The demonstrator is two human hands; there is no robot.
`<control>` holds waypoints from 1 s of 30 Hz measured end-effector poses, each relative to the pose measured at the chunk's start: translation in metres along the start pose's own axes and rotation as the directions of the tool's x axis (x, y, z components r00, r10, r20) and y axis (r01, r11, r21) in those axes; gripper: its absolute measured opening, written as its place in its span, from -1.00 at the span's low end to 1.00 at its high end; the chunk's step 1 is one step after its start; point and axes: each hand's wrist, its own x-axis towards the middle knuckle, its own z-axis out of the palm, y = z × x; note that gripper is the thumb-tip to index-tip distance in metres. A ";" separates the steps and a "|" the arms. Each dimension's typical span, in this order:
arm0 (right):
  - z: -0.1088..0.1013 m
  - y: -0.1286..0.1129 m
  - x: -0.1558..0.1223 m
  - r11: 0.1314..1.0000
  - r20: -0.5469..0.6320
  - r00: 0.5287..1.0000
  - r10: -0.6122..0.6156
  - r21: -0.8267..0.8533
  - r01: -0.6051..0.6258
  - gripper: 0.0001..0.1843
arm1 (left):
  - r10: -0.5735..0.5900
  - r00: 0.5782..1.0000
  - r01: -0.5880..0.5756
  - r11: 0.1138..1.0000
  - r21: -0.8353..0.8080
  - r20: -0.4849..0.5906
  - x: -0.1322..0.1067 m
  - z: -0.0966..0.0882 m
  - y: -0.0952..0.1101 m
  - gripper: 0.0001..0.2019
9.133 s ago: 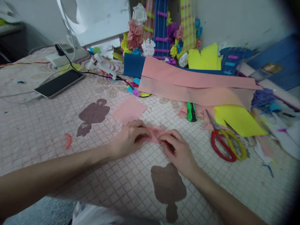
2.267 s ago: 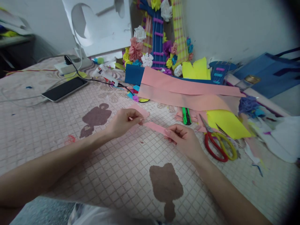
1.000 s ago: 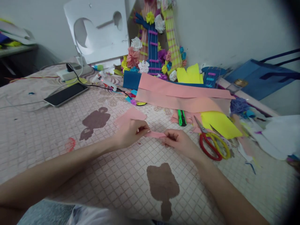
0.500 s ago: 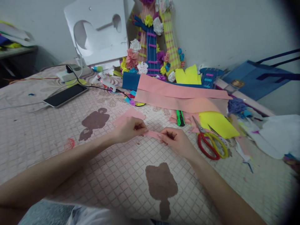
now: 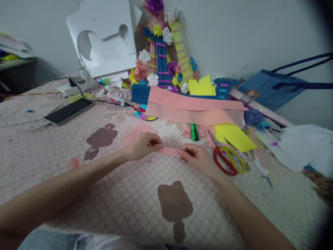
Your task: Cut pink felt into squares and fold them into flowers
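A narrow folded strip of pink paper (image 5: 169,151) stretches between my two hands just above the checked tablecloth (image 5: 125,194). My left hand (image 5: 142,146) pinches its left end with closed fingers. My right hand (image 5: 197,158) pinches the right end, fingers curled round it. A flat pink paper square (image 5: 136,131) lies on the cloth just behind my left hand.
Red and yellow scissors (image 5: 226,158) and a green utility knife (image 5: 193,131) lie to the right. Long pink sheets (image 5: 192,107), yellow paper (image 5: 232,135), a glue gun (image 5: 110,95), a phone (image 5: 68,111) and paper-flower guitars (image 5: 161,55) crowd the back. A blue bag (image 5: 275,86) leans at right.
The pink paper went from pressed flat on the cloth to a thin strip held up between both hands. My hands have drawn closer together along it. The camera has tilted slightly upward.
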 end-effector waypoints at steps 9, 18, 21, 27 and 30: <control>-0.098 0.080 -0.077 0.704 -0.438 0.899 -0.010 -0.641 -0.304 -0.64 | 0.003 1.000 -0.011 0.960 -0.280 -0.030 0.063 0.036 0.026 -0.85; -0.091 0.083 -0.081 0.635 -0.442 0.885 0.144 -0.645 -0.426 -0.72 | -0.040 0.997 0.019 0.951 -0.309 -0.063 0.156 0.143 0.076 -0.97; -0.088 0.083 -0.082 0.608 -0.482 0.867 0.123 -0.655 -0.450 -0.73 | -0.017 0.994 -0.008 0.973 -0.232 -0.104 0.156 0.155 0.069 -0.95; -0.101 0.084 -0.105 0.675 -0.650 0.742 0.164 -0.475 -0.565 -0.61 | 0.030 0.989 -0.050 0.990 -0.134 -0.147 0.153 0.162 0.059 -0.91; -0.108 0.078 -0.121 0.655 -0.767 0.625 0.144 -0.399 -0.641 -0.58 | 0.052 0.987 -0.069 0.991 -0.113 -0.149 0.155 0.166 0.057 -0.88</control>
